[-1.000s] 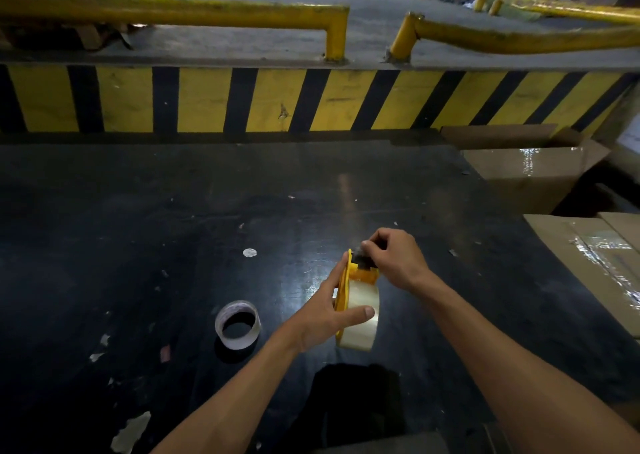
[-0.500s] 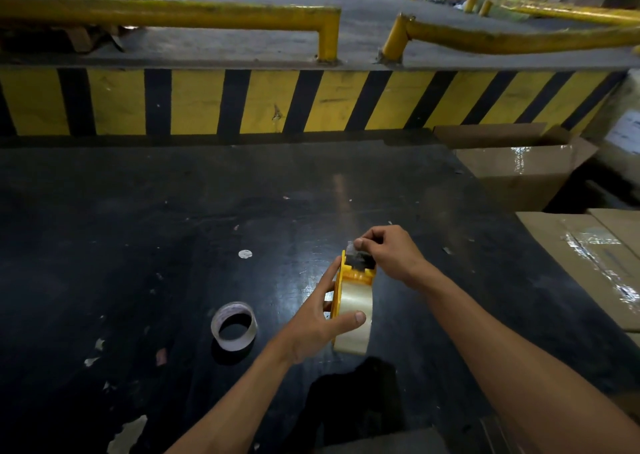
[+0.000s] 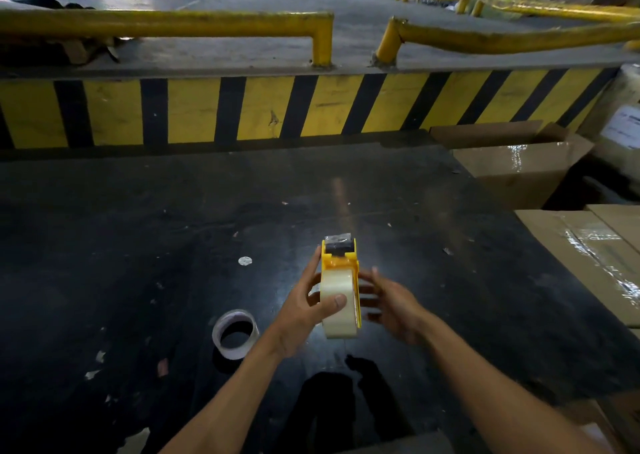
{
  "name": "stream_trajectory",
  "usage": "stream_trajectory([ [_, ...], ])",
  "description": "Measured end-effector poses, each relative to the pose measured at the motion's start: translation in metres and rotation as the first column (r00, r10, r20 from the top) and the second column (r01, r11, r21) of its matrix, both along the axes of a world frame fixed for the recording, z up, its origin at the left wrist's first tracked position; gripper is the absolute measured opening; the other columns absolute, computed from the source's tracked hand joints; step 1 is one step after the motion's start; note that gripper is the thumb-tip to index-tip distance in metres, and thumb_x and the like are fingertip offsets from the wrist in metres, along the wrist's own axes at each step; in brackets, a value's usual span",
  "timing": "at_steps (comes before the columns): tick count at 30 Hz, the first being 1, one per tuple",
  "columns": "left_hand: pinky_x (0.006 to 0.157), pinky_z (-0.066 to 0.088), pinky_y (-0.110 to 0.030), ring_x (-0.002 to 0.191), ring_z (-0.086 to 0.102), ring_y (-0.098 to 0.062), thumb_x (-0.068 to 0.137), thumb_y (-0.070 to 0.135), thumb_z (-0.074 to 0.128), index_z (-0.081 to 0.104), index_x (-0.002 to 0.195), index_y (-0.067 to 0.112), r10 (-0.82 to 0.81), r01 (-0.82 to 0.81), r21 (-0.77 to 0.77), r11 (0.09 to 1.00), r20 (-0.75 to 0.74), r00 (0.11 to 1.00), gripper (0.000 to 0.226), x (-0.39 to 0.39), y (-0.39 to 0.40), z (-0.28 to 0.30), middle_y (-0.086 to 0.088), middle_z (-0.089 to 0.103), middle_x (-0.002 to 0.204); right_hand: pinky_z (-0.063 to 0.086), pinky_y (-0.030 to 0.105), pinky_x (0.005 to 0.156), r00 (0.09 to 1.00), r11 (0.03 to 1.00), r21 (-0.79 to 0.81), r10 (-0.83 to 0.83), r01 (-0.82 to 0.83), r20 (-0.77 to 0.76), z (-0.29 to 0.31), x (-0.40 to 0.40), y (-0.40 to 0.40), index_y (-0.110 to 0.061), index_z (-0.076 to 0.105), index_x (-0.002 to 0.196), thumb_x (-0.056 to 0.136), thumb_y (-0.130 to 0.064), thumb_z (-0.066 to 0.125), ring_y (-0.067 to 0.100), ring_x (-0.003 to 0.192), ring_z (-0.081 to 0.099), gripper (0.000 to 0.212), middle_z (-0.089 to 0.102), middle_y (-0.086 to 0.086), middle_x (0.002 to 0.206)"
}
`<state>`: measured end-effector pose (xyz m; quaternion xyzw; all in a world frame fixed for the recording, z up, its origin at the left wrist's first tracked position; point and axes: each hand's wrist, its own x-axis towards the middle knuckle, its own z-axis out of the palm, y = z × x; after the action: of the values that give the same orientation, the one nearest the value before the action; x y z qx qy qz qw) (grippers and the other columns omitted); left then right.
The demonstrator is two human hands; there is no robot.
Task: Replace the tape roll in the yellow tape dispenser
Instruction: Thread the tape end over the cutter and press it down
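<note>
The yellow tape dispenser [image 3: 341,263] is held upright above the black table [image 3: 138,245], its dark cutter end pointing away from me. A full clear tape roll [image 3: 337,301] sits in it. My left hand [image 3: 304,310] grips the roll and dispenser from the left, thumb across the roll's face. My right hand [image 3: 389,301] is blurred, just right of the dispenser, fingers spread and holding nothing. A nearly spent tape roll [image 3: 235,334], a thin white ring, lies flat on the table left of my left wrist.
Cardboard boxes [image 3: 519,166] stand at the table's right edge, with taped flat cartons [image 3: 588,245] nearer me. A yellow-and-black striped barrier [image 3: 242,107] with yellow rails [image 3: 173,24] runs behind the table. Paper scraps [image 3: 97,367] litter the left front.
My right hand has let go of the dispenser's cutter end and pulled back to the right, fingers apart. The left hand turned the dispenser so the roll faces me more.
</note>
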<state>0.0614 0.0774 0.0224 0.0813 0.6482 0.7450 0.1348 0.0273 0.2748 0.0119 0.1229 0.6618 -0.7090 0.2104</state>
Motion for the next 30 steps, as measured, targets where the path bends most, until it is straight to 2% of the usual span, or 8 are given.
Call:
stream_trajectory([
  [6, 0.105, 0.05, -0.05, 0.127, 0.061, -0.028, 0.062, 0.046, 0.092, 0.027, 0.152, 0.042, 0.019, -0.032, 0.171, 0.985, 0.075, 0.997, 0.111, -0.014, -0.008, 0.012, 0.002, 0.067, 0.136, 0.043, 0.057, 0.108, 0.999, 0.97, -0.245, -0.004, -0.008, -0.051, -0.003, 0.016, -0.024, -0.03, 0.065, 0.128, 0.096, -0.05, 0.047, 0.033, 0.127, 0.058, 0.042, 0.067, 0.006, 0.132],
  [8, 0.106, 0.05, -0.048, 0.126, 0.062, -0.024, 0.063, 0.053, 0.089, 0.021, 0.154, 0.043, 0.056, -0.069, 0.158, 0.985, 0.087, 0.995, 0.113, -0.019, -0.015, 0.012, 0.004, 0.068, 0.134, 0.049, 0.05, 0.103, 0.996, 0.951, -0.305, 0.031, -0.055, -0.084, 0.003, 0.018, -0.023, -0.038, 0.059, 0.133, 0.097, -0.044, 0.051, 0.03, 0.124, 0.06, 0.038, 0.065, 0.004, 0.134],
  [11, 0.113, 0.042, -0.053, 0.134, 0.055, -0.021, 0.087, 0.05, 0.069, 0.018, 0.154, 0.047, 0.081, -0.082, 0.015, 0.997, 0.013, 0.997, 0.084, -0.022, -0.03, 0.012, 0.002, 0.06, 0.141, 0.056, 0.04, 0.082, 0.991, 0.948, -0.31, 0.037, -0.075, -0.127, 0.006, 0.016, -0.017, -0.046, 0.051, 0.137, 0.094, -0.033, 0.058, 0.025, 0.108, 0.067, 0.045, 0.067, 0.006, 0.13],
  [17, 0.116, 0.039, -0.046, 0.135, 0.05, -0.006, 0.094, 0.041, 0.059, 0.034, 0.143, 0.063, 0.093, -0.112, -0.218, 0.97, -0.097, 0.991, 0.059, -0.022, -0.043, 0.02, 0.005, 0.046, 0.153, 0.056, 0.052, 0.087, 0.951, 0.982, -0.185, -0.02, -0.039, -0.31, -0.001, 0.009, -0.021, -0.053, 0.036, 0.144, 0.087, -0.028, 0.067, 0.023, 0.099, 0.069, 0.07, 0.074, 0.0, 0.107],
  [22, 0.081, 0.053, -0.033, 0.083, 0.058, -0.017, 0.097, 0.008, 0.056, 0.051, 0.138, 0.046, 0.28, -0.497, -0.439, 0.749, -0.47, 0.837, 0.056, -0.03, -0.025, 0.023, -0.012, 0.058, 0.1, 0.06, 0.037, 0.07, 0.901, 0.996, -0.018, -0.086, 0.086, -0.425, -0.006, 0.006, -0.031, -0.053, 0.038, 0.143, 0.093, -0.022, 0.065, 0.019, 0.087, 0.069, 0.065, 0.071, 0.005, 0.103],
  [25, 0.07, 0.047, -0.026, 0.065, 0.053, -0.007, 0.098, 0.019, 0.053, 0.05, 0.142, 0.045, 0.218, -0.442, -0.54, 0.717, -0.427, 0.877, 0.051, -0.029, 0.001, 0.03, -0.002, 0.061, 0.085, 0.062, 0.042, 0.072, 0.861, 0.985, 0.062, -0.108, 0.159, -0.496, -0.013, 0.006, -0.041, -0.052, 0.04, 0.142, 0.091, -0.027, 0.065, 0.02, 0.082, 0.066, 0.062, 0.071, 0.012, 0.107],
  [27, 0.073, 0.047, -0.023, 0.07, 0.059, -0.006, 0.101, 0.026, 0.05, 0.04, 0.146, 0.05, 0.179, -0.338, -0.586, 0.736, -0.314, 0.933, 0.053, -0.026, 0.015, 0.031, 0.0, 0.064, 0.093, 0.061, 0.046, 0.074, 0.835, 0.971, 0.148, -0.08, 0.19, -0.544, -0.018, 0.004, -0.046, -0.052, 0.04, 0.142, 0.088, -0.038, 0.064, 0.023, 0.075, 0.065, 0.062, 0.069, 0.022, 0.103],
  [30, 0.088, 0.049, -0.023, 0.096, 0.063, -0.01, 0.103, 0.029, 0.049, 0.027, 0.152, 0.048, 0.191, -0.321, -0.534, 0.783, -0.284, 0.939, 0.058, -0.021, 0.028, 0.028, 0.003, 0.062, 0.118, 0.052, 0.024, 0.068, 0.797, 0.939, 0.262, -0.02, 0.222, -0.603, -0.022, 0.009, -0.051, -0.047, 0.034, 0.147, 0.089, -0.036, 0.064, 0.014, 0.068, 0.054, 0.066, 0.06, 0.02, 0.093],
])
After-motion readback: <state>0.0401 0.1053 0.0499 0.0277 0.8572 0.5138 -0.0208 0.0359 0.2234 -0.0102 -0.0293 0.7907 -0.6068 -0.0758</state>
